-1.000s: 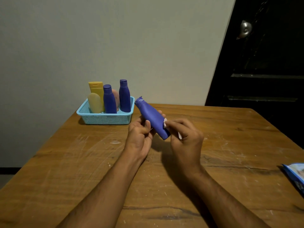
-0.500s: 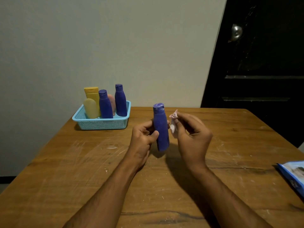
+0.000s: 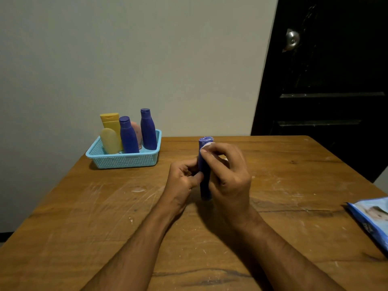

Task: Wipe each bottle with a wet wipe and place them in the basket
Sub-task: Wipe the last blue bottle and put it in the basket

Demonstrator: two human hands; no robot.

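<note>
A person holds a purple bottle (image 3: 205,181) upright above the middle of the wooden counter (image 3: 84,217). The left hand (image 3: 182,181) grips the bottle's lower side with curled fingers and thumb. The right hand (image 3: 227,175) wraps round the other side and pinches a small white wet wipe (image 3: 206,146) against the bottle near its cap.

A light blue basket (image 3: 126,160) sits at the far left of the counter, near the wall and well apart from the hands. Five bottles stand in it: two purple bottles (image 3: 148,131), a tall yellow bottle (image 3: 111,122), a short pale yellow bottle (image 3: 109,140) in front of it, and a pink bottle (image 3: 136,131) mostly hidden behind the purple ones.

A blue pack of wipes (image 3: 373,219) lies at the right edge of the counter. A dark door (image 3: 327,80) with a round silver knob (image 3: 292,39) stands behind the counter on the right.
</note>
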